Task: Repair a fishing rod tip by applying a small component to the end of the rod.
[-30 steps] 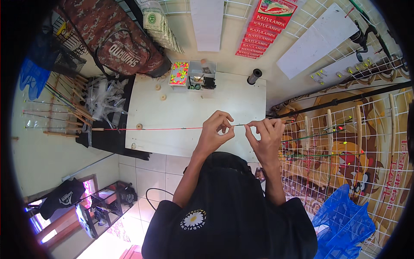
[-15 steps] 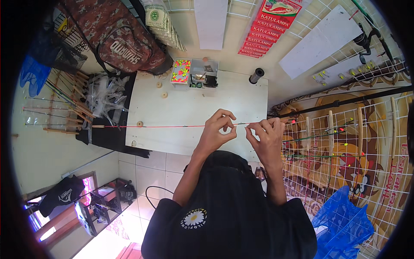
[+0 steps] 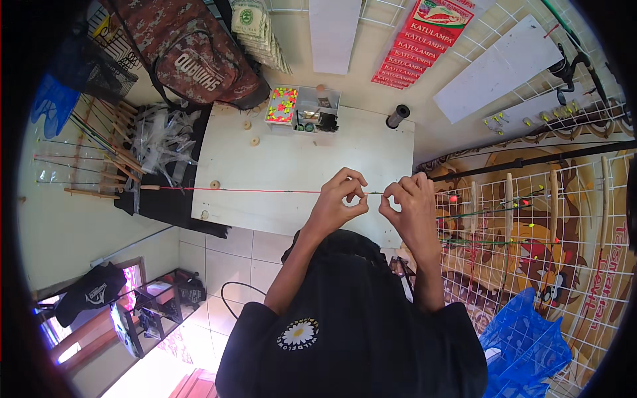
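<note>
A thin red fishing rod [image 3: 265, 191] stretches across the front part of the white table, its wooden handle [image 3: 151, 187] off the left edge. My left hand [image 3: 342, 204] is closed on the rod right of its middle, with thumb and forefinger tips together. Just to its right, my right hand [image 3: 410, 202] pinches near the thin end, its other fingers curled. A short dark band shows on the stretch of rod between the hands. Any fine thread in the fingertips is too small to make out. Past my right hand is a red bead-like tip [image 3: 453, 199].
The white table [image 3: 279, 162] carries a divided box [image 3: 317, 99] with bright beads, a dark spool [image 3: 398, 116] and several small wooden rings [image 3: 255, 141]. Plastic bags [image 3: 159, 142] and more rods lie left. A wire rack [image 3: 488, 229] with rods stands right; a camouflage bag [image 3: 199, 66] is behind.
My right hand has shifted slightly left and its fingers have drawn in on the rod. The left hand has moved a little right. The whole view has shifted slightly.
</note>
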`<state>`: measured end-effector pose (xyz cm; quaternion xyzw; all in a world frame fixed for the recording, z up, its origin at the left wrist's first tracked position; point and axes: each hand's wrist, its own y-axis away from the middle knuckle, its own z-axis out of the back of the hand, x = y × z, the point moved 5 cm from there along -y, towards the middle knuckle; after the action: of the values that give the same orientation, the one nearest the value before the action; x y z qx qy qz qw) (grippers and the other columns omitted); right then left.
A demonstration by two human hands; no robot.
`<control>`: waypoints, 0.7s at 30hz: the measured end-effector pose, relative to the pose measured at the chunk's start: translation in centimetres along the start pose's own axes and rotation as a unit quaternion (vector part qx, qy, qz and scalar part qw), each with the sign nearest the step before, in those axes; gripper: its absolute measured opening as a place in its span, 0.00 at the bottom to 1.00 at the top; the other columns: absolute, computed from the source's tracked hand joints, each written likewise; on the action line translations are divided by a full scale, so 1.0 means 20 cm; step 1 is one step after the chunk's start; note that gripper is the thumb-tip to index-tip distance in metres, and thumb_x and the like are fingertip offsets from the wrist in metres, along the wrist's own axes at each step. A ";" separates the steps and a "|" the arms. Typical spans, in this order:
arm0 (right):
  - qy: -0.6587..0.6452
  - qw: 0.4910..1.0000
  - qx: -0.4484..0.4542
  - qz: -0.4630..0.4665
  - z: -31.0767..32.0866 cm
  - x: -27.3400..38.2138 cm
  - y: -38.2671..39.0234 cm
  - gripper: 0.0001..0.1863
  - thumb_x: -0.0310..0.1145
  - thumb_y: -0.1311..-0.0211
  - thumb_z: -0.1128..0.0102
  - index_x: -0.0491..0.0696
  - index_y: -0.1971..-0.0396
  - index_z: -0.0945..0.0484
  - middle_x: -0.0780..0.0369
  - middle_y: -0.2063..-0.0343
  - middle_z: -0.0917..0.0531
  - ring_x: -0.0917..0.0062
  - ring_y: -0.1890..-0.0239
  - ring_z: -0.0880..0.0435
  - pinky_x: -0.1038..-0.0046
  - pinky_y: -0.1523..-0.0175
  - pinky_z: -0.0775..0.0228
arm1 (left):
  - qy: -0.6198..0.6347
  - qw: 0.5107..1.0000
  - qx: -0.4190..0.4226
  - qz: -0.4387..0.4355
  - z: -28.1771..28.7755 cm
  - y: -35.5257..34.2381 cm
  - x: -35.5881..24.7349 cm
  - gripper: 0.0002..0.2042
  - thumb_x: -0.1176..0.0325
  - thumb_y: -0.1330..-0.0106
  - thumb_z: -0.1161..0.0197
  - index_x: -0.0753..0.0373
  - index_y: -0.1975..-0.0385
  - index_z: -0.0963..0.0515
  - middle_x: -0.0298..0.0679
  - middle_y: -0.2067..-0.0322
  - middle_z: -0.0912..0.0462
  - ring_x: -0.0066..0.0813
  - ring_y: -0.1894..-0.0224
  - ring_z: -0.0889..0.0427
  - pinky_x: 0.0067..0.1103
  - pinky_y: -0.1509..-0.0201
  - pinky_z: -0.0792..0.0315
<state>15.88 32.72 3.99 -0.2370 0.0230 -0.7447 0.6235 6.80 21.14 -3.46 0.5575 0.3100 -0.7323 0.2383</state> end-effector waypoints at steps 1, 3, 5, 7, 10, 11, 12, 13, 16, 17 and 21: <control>0.000 1.000 0.000 0.000 0.01 0.00 0.00 0.09 0.26 0.60 0.32 0.49 0.77 0.24 0.65 0.76 0.26 0.70 0.65 0.29 0.67 0.60 0.38 | -0.002 1.000 0.004 0.002 0.00 0.00 0.00 0.06 0.80 0.51 0.34 0.66 0.80 0.26 0.34 0.64 0.23 0.18 0.76 0.32 0.18 0.72 0.35; 0.003 0.999 0.032 -0.002 0.00 0.00 -0.01 0.09 0.26 0.60 0.32 0.48 0.76 0.24 0.65 0.75 0.26 0.70 0.65 0.30 0.67 0.60 0.38 | -0.002 1.000 0.002 0.002 0.00 0.00 0.00 0.06 0.79 0.51 0.34 0.66 0.80 0.26 0.34 0.64 0.23 0.18 0.76 0.32 0.19 0.72 0.34; 0.004 0.999 0.037 -0.003 0.00 0.00 -0.02 0.09 0.26 0.59 0.33 0.48 0.76 0.24 0.64 0.75 0.25 0.69 0.65 0.29 0.67 0.60 0.38 | -0.002 1.000 0.001 0.002 0.00 0.00 0.01 0.06 0.79 0.51 0.34 0.66 0.80 0.26 0.34 0.64 0.23 0.18 0.76 0.32 0.19 0.71 0.34; 0.005 0.999 0.041 0.001 0.00 0.01 -0.02 0.09 0.26 0.59 0.33 0.48 0.76 0.24 0.64 0.75 0.25 0.69 0.65 0.29 0.66 0.61 0.38 | -0.003 1.000 0.001 -0.005 0.00 0.00 0.01 0.06 0.79 0.51 0.34 0.66 0.80 0.27 0.34 0.64 0.23 0.18 0.76 0.32 0.19 0.71 0.34; 0.005 0.999 0.036 0.002 -0.01 0.01 -0.03 0.08 0.26 0.59 0.33 0.47 0.76 0.24 0.64 0.75 0.25 0.69 0.65 0.29 0.66 0.61 0.38 | -0.007 1.000 0.004 -0.006 0.00 0.00 0.00 0.06 0.78 0.51 0.34 0.66 0.80 0.27 0.34 0.63 0.23 0.19 0.76 0.31 0.19 0.71 0.34; 0.002 0.999 0.037 0.002 -0.01 0.01 -0.03 0.08 0.26 0.59 0.33 0.47 0.76 0.24 0.63 0.75 0.25 0.69 0.65 0.29 0.66 0.61 0.38 | -0.012 1.000 0.007 -0.005 0.00 0.00 0.00 0.06 0.78 0.51 0.34 0.66 0.80 0.27 0.34 0.63 0.23 0.19 0.76 0.31 0.19 0.71 0.34; 0.001 0.999 0.036 0.004 -0.01 0.01 -0.03 0.08 0.26 0.58 0.33 0.47 0.76 0.24 0.64 0.75 0.25 0.69 0.66 0.29 0.66 0.61 0.38 | -0.010 1.000 0.008 -0.004 0.00 0.00 0.01 0.06 0.78 0.51 0.34 0.66 0.80 0.27 0.34 0.63 0.23 0.19 0.76 0.31 0.19 0.71 0.34; 0.000 0.999 0.035 0.006 -0.01 0.02 -0.03 0.08 0.26 0.58 0.33 0.47 0.76 0.24 0.64 0.75 0.25 0.69 0.66 0.29 0.66 0.61 0.38 | -0.009 1.000 0.009 -0.004 0.00 0.01 0.01 0.06 0.78 0.51 0.34 0.65 0.80 0.27 0.34 0.63 0.23 0.19 0.76 0.31 0.19 0.71 0.34; -0.009 1.000 0.019 0.006 -0.01 0.01 -0.03 0.08 0.27 0.57 0.33 0.48 0.76 0.23 0.64 0.76 0.25 0.70 0.67 0.29 0.67 0.61 0.39 | -0.011 1.000 0.007 -0.006 0.00 0.00 0.00 0.06 0.78 0.51 0.34 0.65 0.80 0.27 0.34 0.63 0.23 0.19 0.77 0.32 0.19 0.71 0.34; -0.009 1.000 0.019 0.006 -0.02 0.01 -0.03 0.08 0.27 0.57 0.33 0.48 0.76 0.23 0.64 0.76 0.25 0.70 0.67 0.29 0.67 0.61 0.39 | -0.011 1.000 0.006 -0.006 0.00 0.01 0.00 0.06 0.78 0.51 0.34 0.65 0.80 0.27 0.34 0.63 0.23 0.19 0.77 0.32 0.19 0.71 0.34; -0.031 0.999 0.020 0.006 -0.02 -0.02 -0.01 0.06 0.28 0.54 0.30 0.48 0.75 0.20 0.65 0.77 0.25 0.71 0.68 0.30 0.68 0.61 0.40 | -0.011 1.000 0.008 -0.006 0.01 0.01 0.00 0.06 0.78 0.51 0.34 0.65 0.80 0.27 0.34 0.63 0.23 0.19 0.77 0.31 0.19 0.71 0.34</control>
<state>15.53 32.98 3.69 -0.2474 -0.0098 -0.7336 0.6328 6.83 20.94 -3.56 0.5491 0.3052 -0.7424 0.2329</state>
